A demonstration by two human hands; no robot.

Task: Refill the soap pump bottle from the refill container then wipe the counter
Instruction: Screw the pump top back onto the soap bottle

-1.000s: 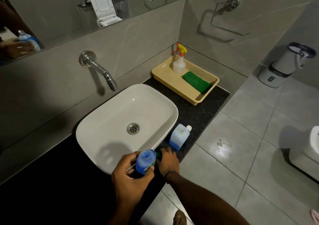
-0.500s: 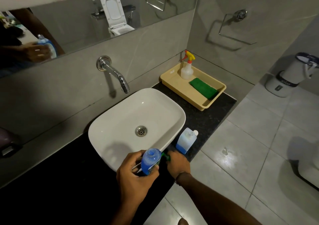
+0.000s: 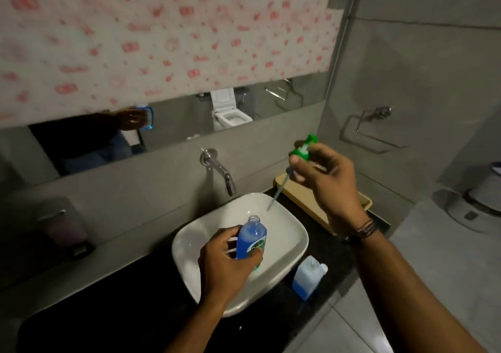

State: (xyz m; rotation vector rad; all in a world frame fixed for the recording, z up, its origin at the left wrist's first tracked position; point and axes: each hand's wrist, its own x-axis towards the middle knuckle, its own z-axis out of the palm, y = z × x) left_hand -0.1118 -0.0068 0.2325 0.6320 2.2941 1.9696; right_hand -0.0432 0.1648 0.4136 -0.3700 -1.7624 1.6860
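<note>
My left hand [image 3: 222, 260] grips the blue soap bottle [image 3: 252, 237] over the white basin [image 3: 287, 233]; its neck is open, with no pump on it. My right hand [image 3: 325, 174] is raised to the right of the tap and holds the green pump head [image 3: 303, 148], whose dip tube [image 3: 279, 190] hangs down over the basin's far corner. The refill container [image 3: 307, 278], clear with blue liquid in its lower part and a white cap, stands on the black counter [image 3: 339, 266] right of the basin.
A chrome wall tap [image 3: 219, 171] juts over the basin. The beige tray [image 3: 303, 195] sits on the counter behind my right hand, mostly hidden. A mirror, partly covered by patterned paper, is above. A towel ring [image 3: 376, 119] hangs on the right wall.
My right hand has lifted the green pump head with its tube out of the bottle and up to the right. The view has tilted upward; the bottle stays in my left hand.
</note>
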